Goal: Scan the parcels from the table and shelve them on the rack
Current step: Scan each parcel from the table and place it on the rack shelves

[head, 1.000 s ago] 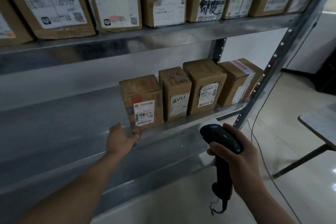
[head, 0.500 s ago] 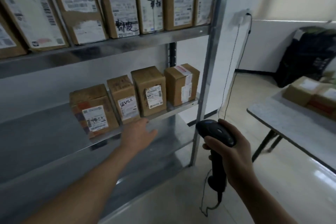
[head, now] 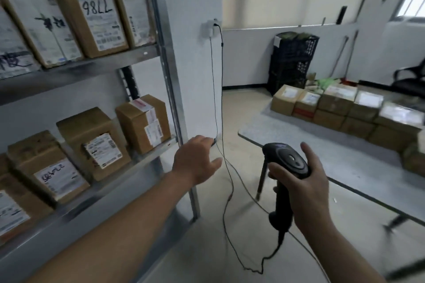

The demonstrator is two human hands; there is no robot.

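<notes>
Withdrawn from the grey metal rack (head: 92, 70), the empty left hand (head: 197, 162) is spread: shelving is judged done. The black scanner (head: 286, 163) is gripped by the right hand (head: 307, 190).

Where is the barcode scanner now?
Head view, lower right of centre: the scanner is held upright in the right hand, before the near edge of the table, right of the rack post.

The brown cardboard parcels (head: 142, 122) bore white printed labels (head: 102, 150), some with black handwriting. The handheld barcode scanner (head: 285, 163) was black, the metal rack (head: 170, 76) silver-grey, the worktop (head: 345, 163) pale grey, the stacked plastic crates (head: 292, 60) black.
</notes>
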